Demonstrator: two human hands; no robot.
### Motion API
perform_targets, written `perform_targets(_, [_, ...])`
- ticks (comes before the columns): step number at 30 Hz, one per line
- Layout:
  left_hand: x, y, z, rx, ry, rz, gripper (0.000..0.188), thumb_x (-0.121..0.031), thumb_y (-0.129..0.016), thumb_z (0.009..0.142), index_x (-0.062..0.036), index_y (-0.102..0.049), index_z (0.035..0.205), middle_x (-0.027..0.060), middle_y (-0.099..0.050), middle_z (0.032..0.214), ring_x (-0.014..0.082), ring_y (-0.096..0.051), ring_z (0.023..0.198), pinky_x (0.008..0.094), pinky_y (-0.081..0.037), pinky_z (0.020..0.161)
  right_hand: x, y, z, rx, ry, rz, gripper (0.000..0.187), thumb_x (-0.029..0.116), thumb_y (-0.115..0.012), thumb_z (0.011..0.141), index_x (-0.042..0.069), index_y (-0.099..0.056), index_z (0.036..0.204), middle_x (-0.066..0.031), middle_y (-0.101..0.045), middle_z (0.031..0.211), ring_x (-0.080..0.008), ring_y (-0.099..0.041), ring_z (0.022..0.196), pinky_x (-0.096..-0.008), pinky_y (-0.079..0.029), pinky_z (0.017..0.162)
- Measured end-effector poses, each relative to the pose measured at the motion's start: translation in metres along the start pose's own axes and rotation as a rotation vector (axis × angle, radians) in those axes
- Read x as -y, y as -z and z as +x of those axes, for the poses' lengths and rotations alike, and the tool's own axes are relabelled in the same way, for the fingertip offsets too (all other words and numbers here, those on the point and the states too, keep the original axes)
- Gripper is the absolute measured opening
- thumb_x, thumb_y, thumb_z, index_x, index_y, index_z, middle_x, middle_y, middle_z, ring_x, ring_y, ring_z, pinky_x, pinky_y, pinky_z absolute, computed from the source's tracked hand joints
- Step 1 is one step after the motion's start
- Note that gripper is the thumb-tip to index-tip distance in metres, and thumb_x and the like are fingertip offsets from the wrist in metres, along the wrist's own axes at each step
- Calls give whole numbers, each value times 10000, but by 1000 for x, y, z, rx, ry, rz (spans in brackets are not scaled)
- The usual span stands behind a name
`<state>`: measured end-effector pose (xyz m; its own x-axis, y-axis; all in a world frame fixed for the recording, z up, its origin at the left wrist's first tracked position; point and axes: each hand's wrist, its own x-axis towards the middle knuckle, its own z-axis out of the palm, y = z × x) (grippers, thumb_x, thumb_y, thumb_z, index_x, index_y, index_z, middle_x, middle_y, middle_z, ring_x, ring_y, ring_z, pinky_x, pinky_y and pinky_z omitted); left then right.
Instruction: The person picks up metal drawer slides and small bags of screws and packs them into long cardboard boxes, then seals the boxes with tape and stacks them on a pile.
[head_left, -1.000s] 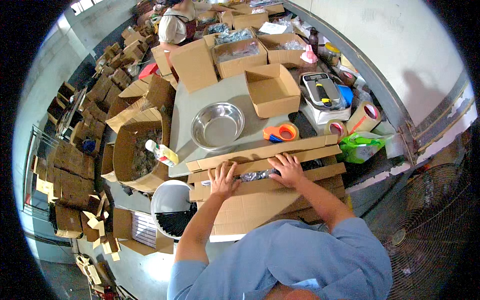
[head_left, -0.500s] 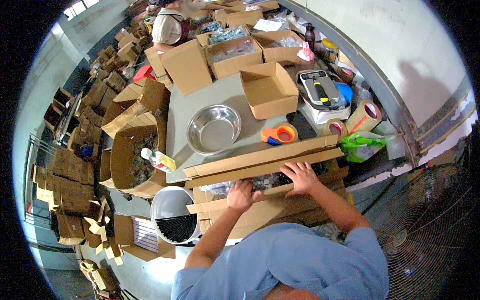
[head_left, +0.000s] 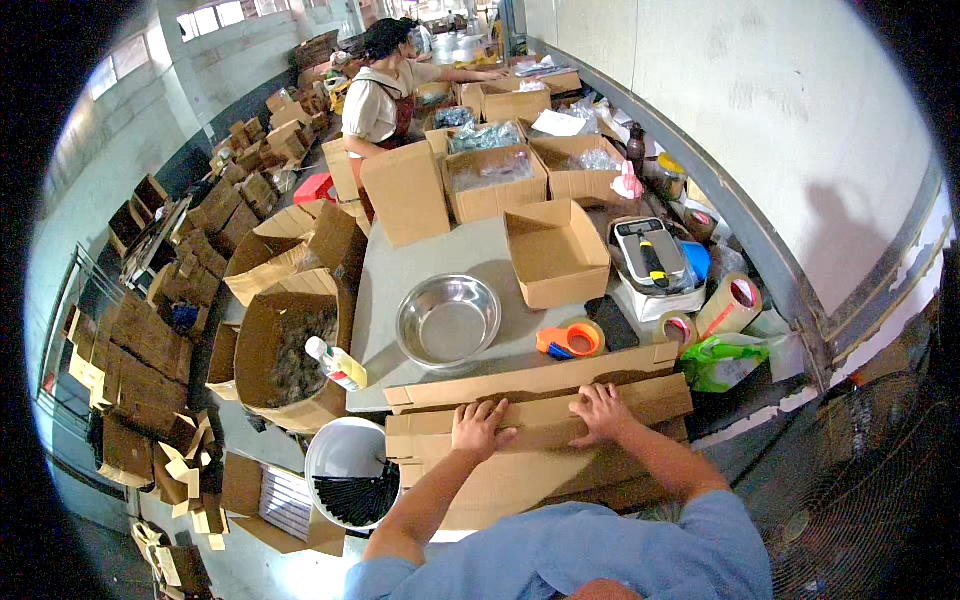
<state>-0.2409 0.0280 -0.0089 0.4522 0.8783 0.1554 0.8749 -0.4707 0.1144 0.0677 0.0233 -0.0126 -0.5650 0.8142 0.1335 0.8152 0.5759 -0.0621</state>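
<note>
A long cardboard box (head_left: 545, 422) lies across the near edge of the table, a lengthwise flap folded down over its top. My left hand (head_left: 483, 430) rests on that flap left of the middle, fingers spread, holding nothing. To the right, my right hand (head_left: 600, 414) presses the same flap with its fingers apart. Behind the hands, the far flap (head_left: 470, 392) still stands up. What is inside the box is hidden under the cardboard. Just beyond it sit an orange tape dispenser (head_left: 570, 341) and a dark phone (head_left: 612, 322).
A steel bowl (head_left: 448, 322) and an open carton (head_left: 556, 255) stand farther back. A bottle (head_left: 338, 364) and a white bucket of black rods (head_left: 345, 450) are at left. On the right are a scale (head_left: 652, 252) and tape rolls (head_left: 730, 305). Another person (head_left: 375, 110) reaches into far boxes.
My hands have folded the flap down over the box's contents, which showed before. The view has tilted up, bringing the other person more fully into sight.
</note>
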Motion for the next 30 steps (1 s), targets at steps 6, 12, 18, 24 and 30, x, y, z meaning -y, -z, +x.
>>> perform_targets(6, [-2,16,7,247,10,61,769,-625,-515,778,-273,-271,1417,142,-340,1387,328,-308,1273,561,-208,1029,-2,1,4,-21,-1,-26,868,703,-652,554,233,-466,1260,-154,-373,1282,-372,-371,1196,-639,-203,998])
perform_targets(12, [1,29,-41,230,-75,25,820,-592,-617,719,-214,-333,1388,190,-236,1430,348,-251,1307,589,-166,1037,15,20,-8,54,-59,49,923,705,-644,561,240,-402,1321,-146,-370,1312,-342,-346,1242,-630,-186,1018])
perform_targets(18, [35,6,-89,-4,297,-63,846,-594,-604,721,-40,-380,1319,192,-409,1290,348,-344,1236,511,-242,1032,12,22,1,52,-38,13,1036,773,-584,568,186,-332,1384,-155,-310,1395,-357,-303,1285,-640,-170,1027])
perform_targets(24, [50,36,-55,232,360,12,862,-701,-482,741,-43,-417,1293,204,-399,1320,362,-333,1247,507,-234,1040,14,27,3,94,-34,1,1068,738,-627,560,132,-316,1383,-135,-304,1397,-340,-300,1280,-632,-189,1016])
perform_targets(30, [51,27,-58,285,357,-163,648,-502,-637,743,-43,-530,1188,173,-473,1236,341,-447,1136,495,-371,914,14,26,0,97,-36,32,1008,712,-651,561,180,-359,1366,-123,-351,1343,-307,-343,1251,-626,-224,993])
